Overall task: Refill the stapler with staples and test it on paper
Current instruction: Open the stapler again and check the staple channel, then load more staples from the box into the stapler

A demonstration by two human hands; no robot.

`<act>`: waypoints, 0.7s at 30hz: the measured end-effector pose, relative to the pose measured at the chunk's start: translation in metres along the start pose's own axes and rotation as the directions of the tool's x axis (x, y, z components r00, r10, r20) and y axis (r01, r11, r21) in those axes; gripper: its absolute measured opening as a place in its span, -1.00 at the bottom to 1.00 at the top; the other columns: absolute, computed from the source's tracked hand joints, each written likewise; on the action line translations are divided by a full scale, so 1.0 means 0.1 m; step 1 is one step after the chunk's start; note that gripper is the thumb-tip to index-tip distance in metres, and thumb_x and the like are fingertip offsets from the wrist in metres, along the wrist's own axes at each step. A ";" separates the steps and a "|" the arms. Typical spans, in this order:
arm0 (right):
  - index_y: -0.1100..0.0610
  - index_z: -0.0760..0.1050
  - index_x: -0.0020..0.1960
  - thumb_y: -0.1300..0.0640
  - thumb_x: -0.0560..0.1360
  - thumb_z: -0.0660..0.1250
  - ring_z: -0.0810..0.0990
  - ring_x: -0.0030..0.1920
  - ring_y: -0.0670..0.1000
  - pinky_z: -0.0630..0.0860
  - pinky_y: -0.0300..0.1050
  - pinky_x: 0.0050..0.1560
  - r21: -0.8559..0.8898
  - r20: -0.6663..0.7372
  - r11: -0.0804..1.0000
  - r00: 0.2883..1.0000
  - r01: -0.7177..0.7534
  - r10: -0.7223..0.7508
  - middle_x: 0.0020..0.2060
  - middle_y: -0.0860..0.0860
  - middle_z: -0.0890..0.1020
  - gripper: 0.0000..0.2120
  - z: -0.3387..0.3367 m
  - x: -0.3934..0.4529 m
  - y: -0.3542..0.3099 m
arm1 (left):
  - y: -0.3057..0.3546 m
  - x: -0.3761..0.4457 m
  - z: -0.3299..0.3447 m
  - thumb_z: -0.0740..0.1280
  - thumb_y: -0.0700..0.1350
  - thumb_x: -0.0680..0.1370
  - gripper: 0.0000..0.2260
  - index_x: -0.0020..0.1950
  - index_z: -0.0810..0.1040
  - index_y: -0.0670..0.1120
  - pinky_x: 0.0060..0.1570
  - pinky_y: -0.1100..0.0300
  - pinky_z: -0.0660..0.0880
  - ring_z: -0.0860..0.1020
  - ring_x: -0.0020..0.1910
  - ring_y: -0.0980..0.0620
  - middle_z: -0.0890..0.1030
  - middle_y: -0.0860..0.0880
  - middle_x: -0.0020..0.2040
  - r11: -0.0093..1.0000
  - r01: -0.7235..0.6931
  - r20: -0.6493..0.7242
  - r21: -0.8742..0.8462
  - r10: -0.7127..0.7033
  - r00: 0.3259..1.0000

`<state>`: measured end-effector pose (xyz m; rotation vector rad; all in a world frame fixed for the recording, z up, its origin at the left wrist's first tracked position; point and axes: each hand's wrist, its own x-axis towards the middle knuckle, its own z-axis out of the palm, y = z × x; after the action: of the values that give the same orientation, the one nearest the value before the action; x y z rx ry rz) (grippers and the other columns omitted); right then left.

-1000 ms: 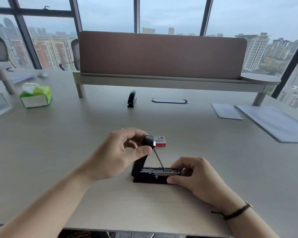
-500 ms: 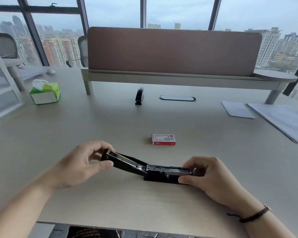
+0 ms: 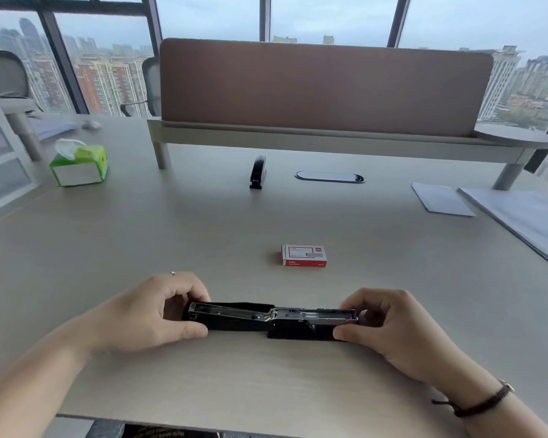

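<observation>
Wooden desk (image 3: 140, 235) by city windows. Stapler (image 3: 271, 317), half raised a moment ago, now lies folded flat open, left hand (image 3: 146, 314) and right hand (image 3: 389, 327) pinching its ends. Staple box (image 3: 303, 256) waits closed at twelve o'clock; loading comes next.

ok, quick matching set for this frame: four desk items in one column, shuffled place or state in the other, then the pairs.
Items:
1. open stapler
2. staple box
3. tissue box
4. second stapler

Place or state:
A. far left of the desk, green
B. closed, far side near the divider shelf
C. folded out flat, held at both ends by the left hand and right hand
D. red and white, alone mid-desk beyond the hands

Pairs: 1-C, 2-D, 3-A, 4-B
</observation>
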<state>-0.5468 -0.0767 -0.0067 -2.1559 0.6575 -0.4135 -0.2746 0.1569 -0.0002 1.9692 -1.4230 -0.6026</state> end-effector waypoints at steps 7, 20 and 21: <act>-0.20 0.66 -0.01 -0.30 0.09 0.60 0.67 -0.18 -0.10 0.59 -0.20 -0.07 0.101 0.212 0.994 0.977 -0.038 0.016 -0.08 -0.14 0.74 -0.50 -0.26 0.30 -0.10 | 0.18 0.71 -0.23 0.42 0.48 0.18 -0.28 0.23 0.56 0.13 0.08 0.24 0.56 0.60 0.03 0.12 0.63 0.14 0.05 0.997 0.005 0.070 -0.071 0.000 0.998; -0.04 0.60 0.03 -0.17 0.38 0.45 0.64 -0.33 -0.10 0.56 -0.23 -0.31 0.315 -0.312 0.946 0.932 -0.080 0.183 -0.06 -0.06 0.70 -0.70 -0.02 1.21 0.10 | 0.18 1.61 0.41 0.52 0.14 0.33 -0.54 0.19 0.53 0.19 0.06 0.24 0.49 0.54 -0.01 0.13 0.57 0.31 0.02 0.985 -0.138 -0.122 0.105 0.150 0.981; -0.04 0.60 0.05 -0.21 0.34 0.43 0.65 -0.32 -0.09 0.60 -0.18 -0.24 0.355 -0.295 0.933 0.939 -0.063 0.176 -0.03 -0.06 0.69 -0.63 -0.01 1.20 0.09 | 0.17 1.61 0.42 0.52 0.13 0.34 -0.57 0.18 0.54 0.19 0.06 0.26 0.48 0.54 -0.01 0.13 0.56 0.34 0.02 0.985 -0.146 -0.135 0.098 0.158 0.978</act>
<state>-0.4528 -0.1524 -0.0049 -1.7218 0.8289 -0.7664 -0.2638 -0.0085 -0.0178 1.9069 -1.5157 -0.3297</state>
